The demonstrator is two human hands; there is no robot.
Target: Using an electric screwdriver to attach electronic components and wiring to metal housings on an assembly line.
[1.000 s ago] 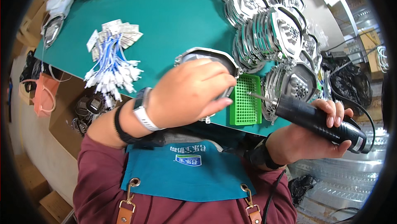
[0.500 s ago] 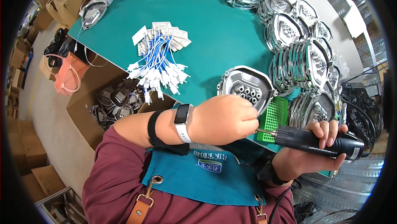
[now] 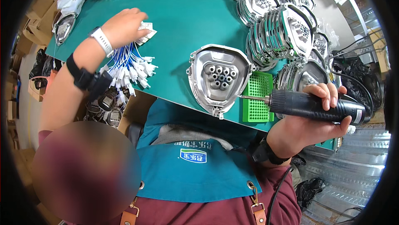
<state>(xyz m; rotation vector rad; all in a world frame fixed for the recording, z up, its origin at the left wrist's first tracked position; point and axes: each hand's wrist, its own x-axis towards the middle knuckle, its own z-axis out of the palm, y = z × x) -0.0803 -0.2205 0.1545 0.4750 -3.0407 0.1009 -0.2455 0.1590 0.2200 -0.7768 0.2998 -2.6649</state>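
Observation:
My left hand [image 3: 124,26] reaches over the far end of a bundle of blue-and-white cables [image 3: 132,61]. Its thumb and forefinger are apart above the cables' white paper tags [image 3: 147,33], and part of the bundle is hidden beneath it. In my right hand [image 3: 320,115] is a black electric screwdriver [image 3: 299,103], lying almost level with its bit pointing left. The bit's tip is near the right edge of a silver metal lamp housing [image 3: 210,96], which holds a cluster of round lens cups. Under the bit lies a green perforated tray [image 3: 258,110].
Stacked silver housings [image 3: 272,34] line the right side and back of the green table [image 3: 178,21]. A single housing [image 3: 65,27] and a white plastic bag [image 3: 74,0] sit at the left edge. Below that edge, a cardboard box [image 3: 132,110] contains several parts.
My left hand has moved from beside the screwdriver bit to the tagged cables at the left, uncovering the lamp housing. The right hand keeps the screwdriver. The view has shifted.

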